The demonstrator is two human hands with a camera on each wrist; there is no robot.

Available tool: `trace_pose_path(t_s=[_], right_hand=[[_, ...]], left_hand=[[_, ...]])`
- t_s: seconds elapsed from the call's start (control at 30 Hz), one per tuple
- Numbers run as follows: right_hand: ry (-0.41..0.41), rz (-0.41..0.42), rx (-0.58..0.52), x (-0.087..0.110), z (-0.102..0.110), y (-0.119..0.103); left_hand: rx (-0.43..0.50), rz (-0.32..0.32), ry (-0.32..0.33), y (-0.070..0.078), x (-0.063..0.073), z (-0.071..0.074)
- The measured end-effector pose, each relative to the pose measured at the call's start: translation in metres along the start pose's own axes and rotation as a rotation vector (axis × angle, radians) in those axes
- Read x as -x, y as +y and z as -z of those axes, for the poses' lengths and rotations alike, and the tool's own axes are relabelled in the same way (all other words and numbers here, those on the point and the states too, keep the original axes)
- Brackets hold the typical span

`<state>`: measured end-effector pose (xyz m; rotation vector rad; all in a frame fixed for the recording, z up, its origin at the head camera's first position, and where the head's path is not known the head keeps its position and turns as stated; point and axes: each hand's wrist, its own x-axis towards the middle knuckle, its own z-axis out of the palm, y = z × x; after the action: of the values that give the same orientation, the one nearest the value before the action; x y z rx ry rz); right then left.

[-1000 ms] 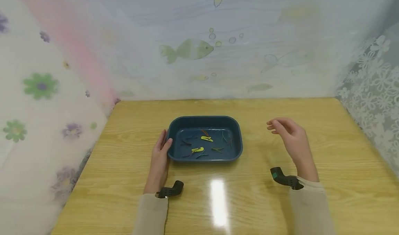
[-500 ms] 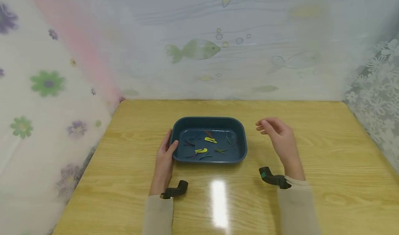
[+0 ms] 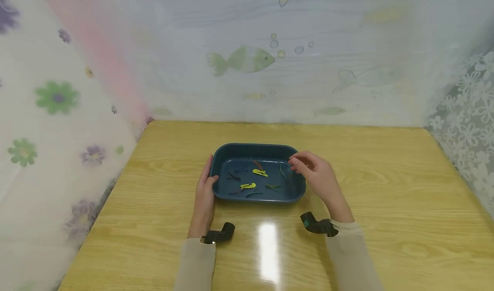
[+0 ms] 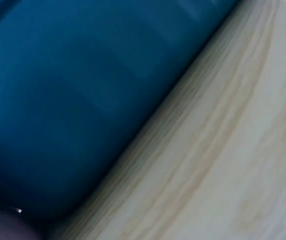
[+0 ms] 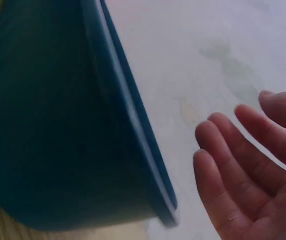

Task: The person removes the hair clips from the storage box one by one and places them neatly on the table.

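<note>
A dark blue rectangular plastic tub [image 3: 259, 198] stands on the table. Two yellow hair clips [image 3: 248, 186] lie on its floor. Around them are several thin, dark or coloured V-shaped pieces, among them a green one [image 3: 273, 187] and an orange one [image 3: 257, 165]. My left hand [image 3: 204, 196] holds the tub's left end, its thumb at the rim and the fingers along the outer wall. Over the right rim hangs my right hand [image 3: 318, 177], fingers loosely bent, holding nothing. In the right wrist view its fingertips [image 5: 203, 127] show above the rim, apart from the tub.
The light wooden table [image 3: 386, 188] extends on both sides of the tub. Behind it hangs a pale curtain [image 3: 324, 37] with fish drawings. A flowered cloth [image 3: 46, 153] borders the left, white lace [image 3: 468, 106] the right. Black mounts [image 3: 319, 225] sit at both wrists.
My right hand has moved left from beside the tub to over its right rim. The left hand stays at the tub's left end. The head view has shifted slightly.
</note>
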<state>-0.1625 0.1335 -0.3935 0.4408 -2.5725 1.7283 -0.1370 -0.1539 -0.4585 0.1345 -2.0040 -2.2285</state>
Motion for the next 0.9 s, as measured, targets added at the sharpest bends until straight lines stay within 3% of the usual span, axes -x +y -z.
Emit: trace_pose_path(t_s=[0.2, 0.43, 0.6, 0.9], right_hand=[[-0.046, 0.002, 0.002, -0.003, -0.012, -0.001], [-0.083, -0.031, 0.124, -0.006, -0.017, -0.002], [-0.114, 0.007, 0.205, -0.011, -0.024, 0.0], [-0.155, 0.085, 0.372, -0.006, -0.042, -0.001]], left_hand=[[-0.045, -0.019, 0.014, -0.002, 0.001, 0.005], [0.013, -0.047, 0.011, 0.01, 0.002, -0.003], [0.003, -0.078, 0.029, 0.02, 0.003, -0.01], [-0.022, -0.084, 0.042, 0.021, 0.007, -0.012]])
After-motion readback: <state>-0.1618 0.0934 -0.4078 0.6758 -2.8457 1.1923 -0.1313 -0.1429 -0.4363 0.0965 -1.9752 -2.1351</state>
